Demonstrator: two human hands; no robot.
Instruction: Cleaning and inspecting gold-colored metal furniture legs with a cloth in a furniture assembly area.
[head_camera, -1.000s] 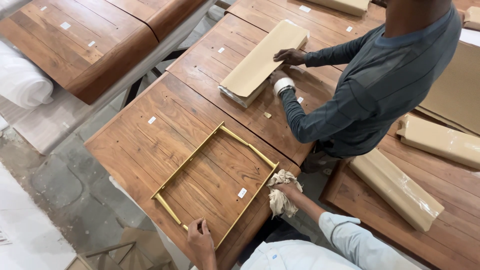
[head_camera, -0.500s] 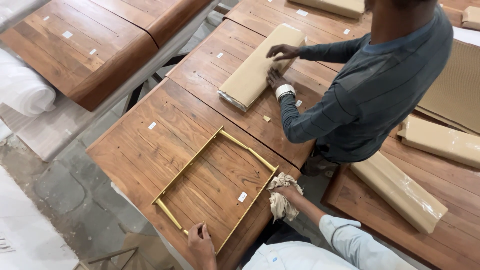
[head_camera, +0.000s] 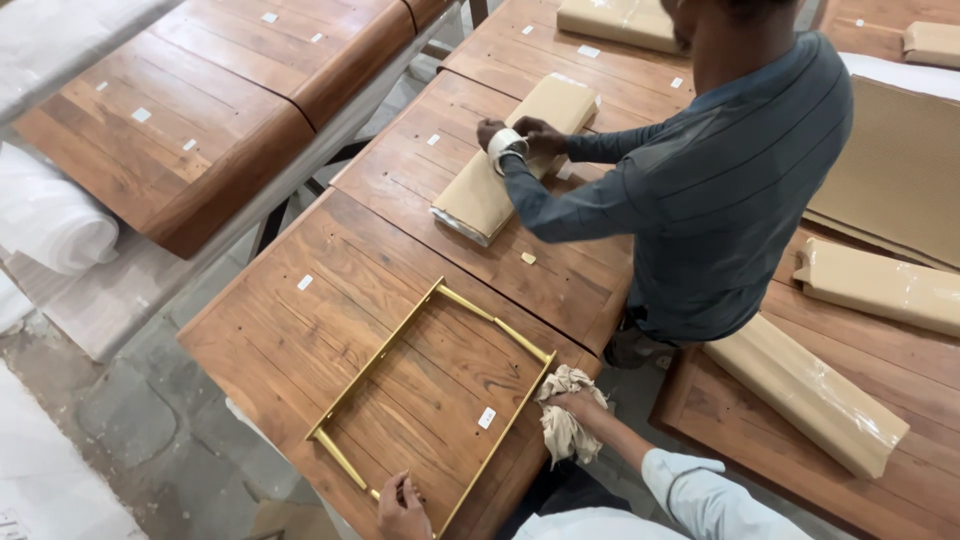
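A worker's left hand (head_camera: 402, 506) pinches the near end of a brass frame (head_camera: 432, 392) lying flat on the wooden table (head_camera: 300, 330), while the right hand (head_camera: 562, 402) grips a crumpled cloth (head_camera: 566, 412) at its right corner; steadying the frame should keep wiping even.

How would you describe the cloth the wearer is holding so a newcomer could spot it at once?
On the nearest wooden tabletop lies a rectangular brass-coloured metal frame. At its right-hand corner, the right hand grips a crumpled cream rag. It is the only soft, bunched thing there; the neighbouring wrapped parcels are stiff and brown.
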